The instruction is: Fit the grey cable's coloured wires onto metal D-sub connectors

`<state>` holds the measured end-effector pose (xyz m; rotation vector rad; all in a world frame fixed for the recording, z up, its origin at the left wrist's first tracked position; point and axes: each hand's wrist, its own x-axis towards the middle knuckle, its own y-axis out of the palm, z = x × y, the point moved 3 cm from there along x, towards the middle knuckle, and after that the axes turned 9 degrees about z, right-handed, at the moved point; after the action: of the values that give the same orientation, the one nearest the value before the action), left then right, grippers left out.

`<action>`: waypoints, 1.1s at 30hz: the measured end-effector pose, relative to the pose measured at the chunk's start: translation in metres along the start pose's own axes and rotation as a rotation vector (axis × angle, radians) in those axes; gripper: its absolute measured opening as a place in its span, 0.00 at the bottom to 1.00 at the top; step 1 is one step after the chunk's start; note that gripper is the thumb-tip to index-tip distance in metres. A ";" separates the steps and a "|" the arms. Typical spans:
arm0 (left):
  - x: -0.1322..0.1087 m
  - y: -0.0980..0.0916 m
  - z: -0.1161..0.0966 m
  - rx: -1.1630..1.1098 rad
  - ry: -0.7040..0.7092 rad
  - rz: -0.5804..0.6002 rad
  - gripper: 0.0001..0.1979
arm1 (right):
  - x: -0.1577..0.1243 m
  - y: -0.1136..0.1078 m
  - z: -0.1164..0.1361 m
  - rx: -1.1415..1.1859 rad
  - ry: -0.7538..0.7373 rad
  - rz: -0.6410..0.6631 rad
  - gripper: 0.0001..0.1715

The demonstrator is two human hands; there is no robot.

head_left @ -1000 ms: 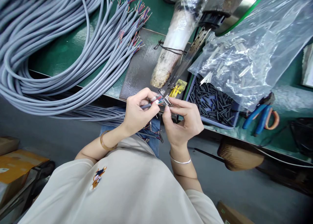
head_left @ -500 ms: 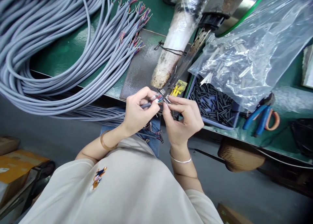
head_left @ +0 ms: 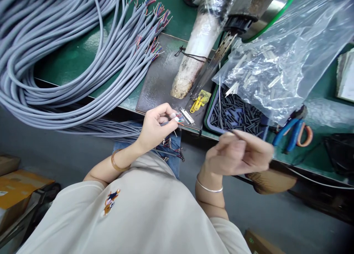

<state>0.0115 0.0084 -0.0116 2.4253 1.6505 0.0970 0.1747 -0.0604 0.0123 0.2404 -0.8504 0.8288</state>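
Note:
My left hand [head_left: 155, 127] is closed around the stripped end of a grey cable [head_left: 166, 120], whose coloured wires fan out past my thumb, just beside a small metal connector [head_left: 187, 116] lying on the dark plate [head_left: 160, 76]. My right hand [head_left: 240, 154] hovers to the right, blurred, near the tray of black tube pieces [head_left: 238, 115]. Its fingers are pinched together; what they hold, if anything, I cannot make out.
A large bundle of grey cables [head_left: 55, 54] covers the green bench at left. A wrapped machine arm [head_left: 196, 47] stands over the plate. A clear bag of small parts [head_left: 279, 62] lies over the tray. Blue-handled cutters [head_left: 293, 132] rest at right. Yellow clip [head_left: 199, 100] on the plate.
My right hand has left the cable end and swung right toward the tray. The connector now lies on the plate. My left hand keeps its hold.

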 end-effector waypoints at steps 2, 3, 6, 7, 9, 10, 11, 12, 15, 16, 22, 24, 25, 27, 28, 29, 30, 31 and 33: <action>-0.002 -0.001 0.000 -0.054 -0.035 0.028 0.10 | 0.000 -0.005 0.003 0.008 -0.012 -0.043 0.12; -0.003 -0.002 0.000 -0.084 -0.051 0.045 0.11 | -0.001 -0.006 0.005 -0.029 0.014 0.005 0.15; -0.005 -0.003 0.000 -0.159 -0.087 0.103 0.12 | -0.008 -0.003 0.009 -0.201 0.064 0.243 0.16; -0.006 -0.003 0.000 -0.174 -0.098 0.125 0.13 | -0.010 0.000 0.010 -0.230 0.050 0.318 0.14; -0.007 -0.002 0.000 -0.198 -0.118 0.167 0.13 | -0.014 0.006 0.011 -0.218 0.040 0.429 0.10; -0.008 -0.002 0.000 -0.215 -0.119 0.182 0.12 | -0.015 0.009 0.011 -0.179 0.064 0.456 0.09; -0.009 -0.002 0.001 -0.236 -0.108 0.191 0.12 | -0.015 0.012 0.009 -0.135 0.112 0.462 0.08; -0.010 -0.002 0.001 -0.257 -0.088 0.197 0.13 | -0.015 0.014 0.008 -0.090 0.176 0.455 0.07; -0.013 -0.004 0.001 -0.268 -0.023 0.206 0.15 | -0.017 0.020 0.002 0.052 0.393 0.457 0.07; -0.014 -0.005 0.001 -0.245 -0.008 0.212 0.15 | -0.018 0.022 0.001 0.086 0.449 0.469 0.08; -0.015 -0.006 -0.004 -0.122 0.166 0.232 0.07 | -0.019 0.023 0.004 0.069 0.456 0.452 0.09; -0.015 -0.004 -0.005 -0.106 0.189 0.235 0.04 | -0.019 0.023 0.004 0.020 0.428 0.444 0.09; -0.014 -0.004 -0.006 -0.099 0.193 0.233 0.03 | -0.020 0.023 0.004 -0.003 0.412 0.440 0.08; -0.013 -0.003 -0.007 -0.083 0.187 0.224 0.04 | -0.021 0.022 0.003 -0.042 0.361 0.425 0.07; -0.013 -0.002 -0.008 -0.078 0.180 0.222 0.06 | -0.022 0.022 0.002 -0.061 0.327 0.414 0.06; -0.013 -0.002 -0.008 -0.074 0.169 0.222 0.07 | -0.022 0.021 0.001 -0.079 0.290 0.403 0.05; -0.013 -0.002 -0.008 -0.072 0.158 0.224 0.07 | -0.023 0.021 0.000 -0.097 0.253 0.394 0.05; -0.013 -0.001 -0.009 -0.072 0.145 0.227 0.08 | -0.024 0.020 0.000 -0.114 0.217 0.387 0.05; -0.013 -0.001 -0.008 -0.073 0.119 0.229 0.08 | -0.025 0.020 -0.001 -0.153 0.154 0.382 0.05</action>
<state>0.0041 -0.0022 -0.0031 2.5867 1.3798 0.3365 0.1515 -0.0600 -0.0096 -0.1248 -0.8216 1.1158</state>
